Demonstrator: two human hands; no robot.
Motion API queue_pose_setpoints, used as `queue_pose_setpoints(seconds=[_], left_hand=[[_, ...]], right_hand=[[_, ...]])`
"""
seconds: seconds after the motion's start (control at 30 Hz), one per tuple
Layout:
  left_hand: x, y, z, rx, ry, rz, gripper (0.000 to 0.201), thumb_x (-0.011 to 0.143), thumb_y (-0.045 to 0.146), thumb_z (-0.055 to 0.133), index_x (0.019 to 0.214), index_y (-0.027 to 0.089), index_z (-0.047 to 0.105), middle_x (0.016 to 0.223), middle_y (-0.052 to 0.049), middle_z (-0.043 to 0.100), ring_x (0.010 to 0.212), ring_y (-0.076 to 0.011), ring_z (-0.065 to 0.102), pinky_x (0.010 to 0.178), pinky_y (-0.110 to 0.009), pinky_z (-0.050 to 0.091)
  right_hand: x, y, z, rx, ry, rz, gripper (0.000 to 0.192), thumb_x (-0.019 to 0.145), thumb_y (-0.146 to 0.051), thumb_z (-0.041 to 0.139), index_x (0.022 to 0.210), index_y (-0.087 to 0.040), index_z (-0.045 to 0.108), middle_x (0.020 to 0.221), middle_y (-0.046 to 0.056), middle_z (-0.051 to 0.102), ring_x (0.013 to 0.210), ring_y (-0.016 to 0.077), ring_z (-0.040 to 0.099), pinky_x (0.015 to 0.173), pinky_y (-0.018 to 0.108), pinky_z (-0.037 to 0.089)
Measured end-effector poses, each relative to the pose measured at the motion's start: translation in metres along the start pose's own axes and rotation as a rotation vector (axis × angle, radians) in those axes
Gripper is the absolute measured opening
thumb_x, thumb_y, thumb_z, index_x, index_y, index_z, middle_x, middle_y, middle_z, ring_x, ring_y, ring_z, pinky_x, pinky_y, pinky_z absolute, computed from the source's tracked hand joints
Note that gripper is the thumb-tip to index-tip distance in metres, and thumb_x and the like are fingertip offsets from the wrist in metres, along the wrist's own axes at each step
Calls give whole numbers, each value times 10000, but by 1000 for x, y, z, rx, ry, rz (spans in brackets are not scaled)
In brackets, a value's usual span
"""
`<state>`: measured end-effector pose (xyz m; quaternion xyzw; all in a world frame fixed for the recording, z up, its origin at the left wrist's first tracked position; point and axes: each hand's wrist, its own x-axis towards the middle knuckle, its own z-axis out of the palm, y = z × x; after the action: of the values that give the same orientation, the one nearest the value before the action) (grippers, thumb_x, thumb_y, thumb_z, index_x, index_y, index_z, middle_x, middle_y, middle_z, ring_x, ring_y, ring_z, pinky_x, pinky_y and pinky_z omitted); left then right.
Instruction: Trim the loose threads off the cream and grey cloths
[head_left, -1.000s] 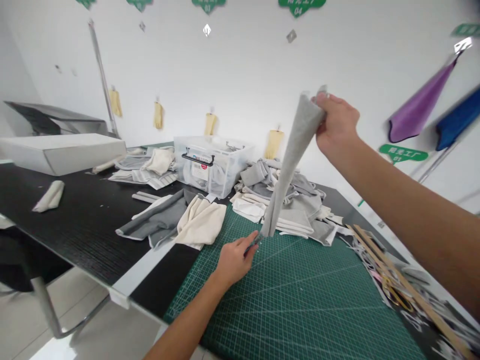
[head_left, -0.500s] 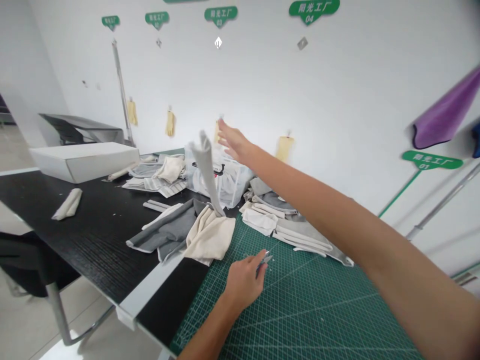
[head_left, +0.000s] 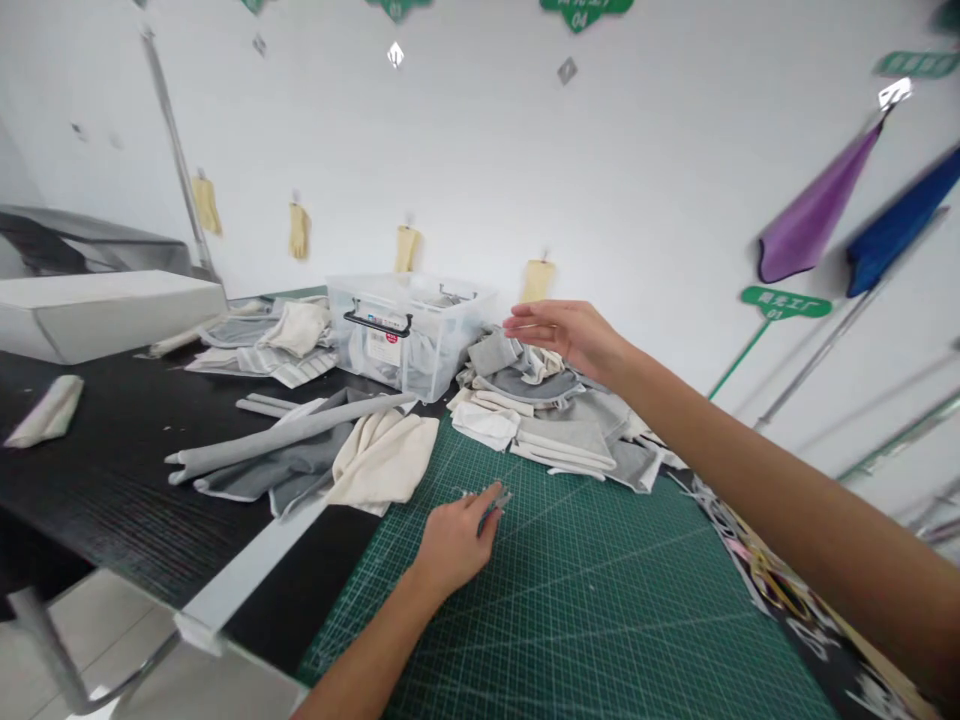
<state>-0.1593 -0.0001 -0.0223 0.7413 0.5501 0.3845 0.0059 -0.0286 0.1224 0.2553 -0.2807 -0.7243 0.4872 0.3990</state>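
My left hand (head_left: 452, 543) is closed around small thread snips (head_left: 495, 503), low over the green cutting mat (head_left: 585, 600). Only the tip and a bit of the bluish handle show past the fingers. My right hand (head_left: 571, 333) hangs in the air above the right-hand cloth pile, open, fingers stretched out, holding nothing. A long grey fabric roll (head_left: 289, 434) lies across a dark grey cloth (head_left: 300, 470) at the mat's left edge. Beside it is a crumpled cream cloth (head_left: 386, 460).
A clear plastic box (head_left: 409, 345) holding cloth stands at the back. Fabric stacks (head_left: 562, 430) lie right of it, more cloth (head_left: 277, 335) to its left. A white box (head_left: 112, 310) sits far left. Scissors and scraps (head_left: 772, 580) line the right edge.
The grey fabric roll, in mid-air before, now lies on the cloth at left. My right hand has come down and right. The view has turned right; my left hand keeps the snips.
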Motion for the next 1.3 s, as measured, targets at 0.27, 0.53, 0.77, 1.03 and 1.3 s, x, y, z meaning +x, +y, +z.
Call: queue_pose_setpoints(seconds=[0.27, 0.53, 0.77, 1.03, 1.3], left_hand=[[-5, -5, 10, 26, -68, 34, 374, 970, 309, 495, 1325, 243, 589, 1025, -82, 757, 876, -208, 729, 797, -320, 578], [-4, -6, 21, 33, -107, 70, 363, 969, 316, 502, 1312, 249, 602, 1034, -63, 761, 810, -199, 732, 758, -323, 592], [-5, -7, 25, 28, -77, 100, 387, 973, 311, 493, 1350, 259, 563, 1050, -57, 758, 783, -179, 732, 779, -292, 602], [-7, -5, 29, 48, -51, 133, 419, 947, 246, 506, 1365, 265, 524, 928, -39, 756, 706, -176, 723, 667, -284, 603], [-3, -7, 33, 136, 103, 301, 360, 910, 186, 492, 1266, 174, 549, 664, 27, 671, 441, -138, 615, 375, -263, 441]], right_hand=[[-81, 74, -43, -246, 77, 49, 188, 879, -347, 657, 936, -226, 788, 956, 90, 778, 1014, 257, 716, 986, 444, 531], [-93, 139, -111, -540, 330, 69, 175, 815, -245, 659, 926, -194, 784, 942, 79, 788, 944, 274, 727, 931, 455, 536], [-31, 154, -138, -830, 436, -21, 262, 795, -192, 632, 1002, -109, 769, 888, 135, 776, 838, 272, 727, 826, 385, 544], [87, 179, -107, -1063, 417, -106, 389, 842, -330, 629, 1171, -129, 684, 1058, 107, 734, 980, 249, 664, 929, 337, 460], [154, 205, -72, -1275, 349, -23, 433, 807, -370, 691, 1153, -109, 673, 1241, 208, 630, 1214, 349, 513, 998, 405, 378]])
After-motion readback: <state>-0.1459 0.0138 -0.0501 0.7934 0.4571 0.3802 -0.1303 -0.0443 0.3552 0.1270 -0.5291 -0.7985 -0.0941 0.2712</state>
